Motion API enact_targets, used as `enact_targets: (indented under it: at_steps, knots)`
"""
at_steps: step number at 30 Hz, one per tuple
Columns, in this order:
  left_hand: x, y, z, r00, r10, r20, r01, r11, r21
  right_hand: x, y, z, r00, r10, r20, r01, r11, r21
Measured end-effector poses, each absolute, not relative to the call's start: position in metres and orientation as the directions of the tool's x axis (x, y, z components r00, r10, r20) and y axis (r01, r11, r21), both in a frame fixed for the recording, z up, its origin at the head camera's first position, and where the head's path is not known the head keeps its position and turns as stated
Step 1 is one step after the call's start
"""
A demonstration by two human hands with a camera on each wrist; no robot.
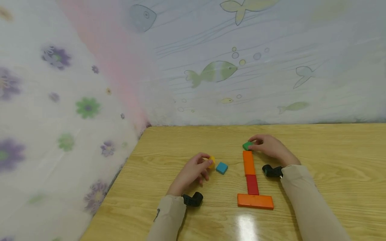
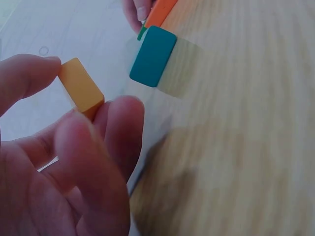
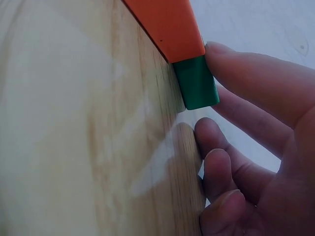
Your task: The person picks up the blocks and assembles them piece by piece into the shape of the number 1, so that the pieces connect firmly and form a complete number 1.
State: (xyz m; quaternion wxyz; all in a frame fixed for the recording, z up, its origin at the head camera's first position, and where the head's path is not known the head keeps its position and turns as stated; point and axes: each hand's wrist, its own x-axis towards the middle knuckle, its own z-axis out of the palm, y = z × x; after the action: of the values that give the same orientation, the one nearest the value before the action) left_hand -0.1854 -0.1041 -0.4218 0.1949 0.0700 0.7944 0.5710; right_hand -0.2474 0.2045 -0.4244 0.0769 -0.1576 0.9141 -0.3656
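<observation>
My left hand (image 1: 193,169) pinches a small yellow block (image 2: 81,87) between thumb and fingers, just over the table. A blue block (image 1: 221,168) lies flat to the right of those fingertips. At the far end of a line of blocks, my right hand (image 1: 269,147) holds a green block (image 3: 196,82) by its sides. The green block sits right against the end of an orange block (image 1: 248,163) in the right wrist view. Behind that orange block comes a red block (image 1: 252,184), and a second orange block (image 1: 255,201) lies crosswise at the near end.
The blocks lie on a wood-grain table (image 1: 340,160). A wall covering with fish drawings (image 1: 218,71) rises along its back edge, and a flowered covering (image 1: 87,107) stands on the left. Black wrist cameras (image 1: 194,199) sit beside both sleeves.
</observation>
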Motion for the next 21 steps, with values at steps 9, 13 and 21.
enact_targets:
  at_steps: [9,13,21]
  knots:
    - [-0.196,-0.093,-0.409,-0.944,0.300,-0.138,0.033,0.503,0.864,-0.250,0.203,-0.426,-0.939,-0.344,-0.025,-0.232,0.683,-0.693]
    - [-0.201,-0.086,-0.403,-0.957,0.272,-0.105,0.082,0.599,0.797,-0.250,0.204,-0.425,-0.937,-0.348,-0.026,-0.236,0.686,-0.689]
    - [-0.207,-0.068,-0.390,-0.969,0.238,-0.071,0.118,0.693,0.712,-0.248,0.204,-0.423,-0.940,-0.339,-0.040,-0.217,0.685,-0.695]
